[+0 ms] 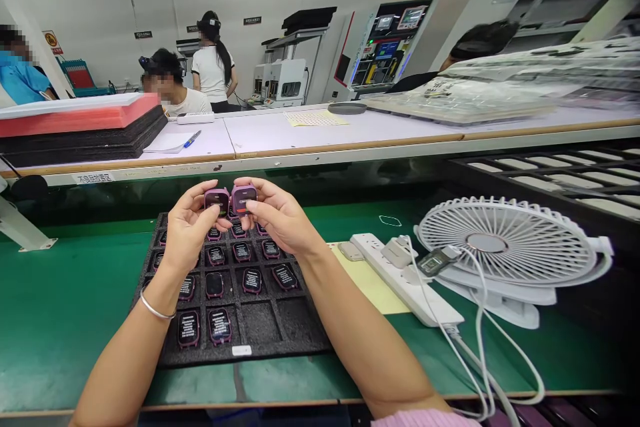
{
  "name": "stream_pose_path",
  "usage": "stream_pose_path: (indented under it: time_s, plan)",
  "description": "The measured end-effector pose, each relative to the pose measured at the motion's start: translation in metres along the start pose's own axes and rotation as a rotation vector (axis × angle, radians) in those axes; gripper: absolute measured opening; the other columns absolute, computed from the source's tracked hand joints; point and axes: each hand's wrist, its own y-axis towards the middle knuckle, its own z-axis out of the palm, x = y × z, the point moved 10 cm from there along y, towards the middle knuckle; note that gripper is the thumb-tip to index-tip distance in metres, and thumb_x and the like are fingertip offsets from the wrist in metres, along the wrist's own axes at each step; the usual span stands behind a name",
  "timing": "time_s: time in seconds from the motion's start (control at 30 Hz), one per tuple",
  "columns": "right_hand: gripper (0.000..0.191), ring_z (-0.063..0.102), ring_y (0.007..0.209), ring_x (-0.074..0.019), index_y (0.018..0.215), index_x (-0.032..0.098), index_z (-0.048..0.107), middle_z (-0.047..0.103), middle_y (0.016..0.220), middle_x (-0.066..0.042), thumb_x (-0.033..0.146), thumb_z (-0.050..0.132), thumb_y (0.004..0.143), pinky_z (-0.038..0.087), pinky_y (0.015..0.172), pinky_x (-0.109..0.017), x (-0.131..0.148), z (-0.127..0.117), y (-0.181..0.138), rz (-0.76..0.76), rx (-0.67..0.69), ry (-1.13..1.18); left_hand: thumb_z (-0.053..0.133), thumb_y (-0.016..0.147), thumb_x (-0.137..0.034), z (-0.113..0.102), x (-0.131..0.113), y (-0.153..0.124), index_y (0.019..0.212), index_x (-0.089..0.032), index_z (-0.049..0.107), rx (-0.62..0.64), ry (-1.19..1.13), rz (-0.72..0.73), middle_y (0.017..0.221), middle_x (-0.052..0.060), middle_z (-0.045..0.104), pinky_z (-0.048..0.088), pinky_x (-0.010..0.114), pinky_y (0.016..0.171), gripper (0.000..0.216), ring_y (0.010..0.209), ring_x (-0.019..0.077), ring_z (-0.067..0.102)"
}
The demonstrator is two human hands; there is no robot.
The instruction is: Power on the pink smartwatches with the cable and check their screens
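Observation:
My left hand [187, 227] grips a purple smartwatch body [215, 199] without a strap, its thumb on the lit screen. A second purple smartwatch [243, 193] is pinched in my right hand [280, 217], thumb at its screen's lower edge, where a red bar shows. The two watches are side by side above the back of a black foam tray [245, 361]. Several watches lie screen up in the tray's compartments, most with white text, among them a front watch [221, 326]; one dark-screened watch [215, 285] shows no text. Two front compartments hold nothing.
To the right are a white power strip [400, 273] with plugs and cables, and a white fan [493, 243]. A raised shelf [280, 137] crosses behind, bearing foam sheets [80, 121] and plastic trays [465, 103]. Other people are beyond it.

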Motion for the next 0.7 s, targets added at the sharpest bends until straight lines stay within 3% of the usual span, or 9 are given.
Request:
stream_pose_path:
  time_s: [0.5,0.7]
  plan:
    - [0.042,0.058,0.062,-0.0083,0.119,0.023,0.061,0.064,0.102,-0.001,0.019,0.069,0.079,0.054,0.062,-0.027,0.0,0.002,-0.001,-0.039,0.009,-0.027,0.072,0.074,-0.021,0.001,-0.001,-0.001,0.112,-0.018,0.068,-0.016,-0.072,-0.029,0.087,-0.001,0.07,0.062,0.024,0.055,0.038,0.055,0.0131,0.072]
    - [0.035,0.058,0.058,-0.0087,0.114,0.022,0.064,0.067,0.092,0.0,0.033,0.075,0.082,0.053,0.055,-0.025,0.01,0.004,-0.002,-0.001,0.002,0.052,0.074,0.078,-0.02,0.005,-0.012,-0.003,0.109,-0.02,0.073,0.053,-0.151,-0.05,0.085,0.0,0.074,0.062,0.023,0.054,0.032,0.055,0.014,0.072]
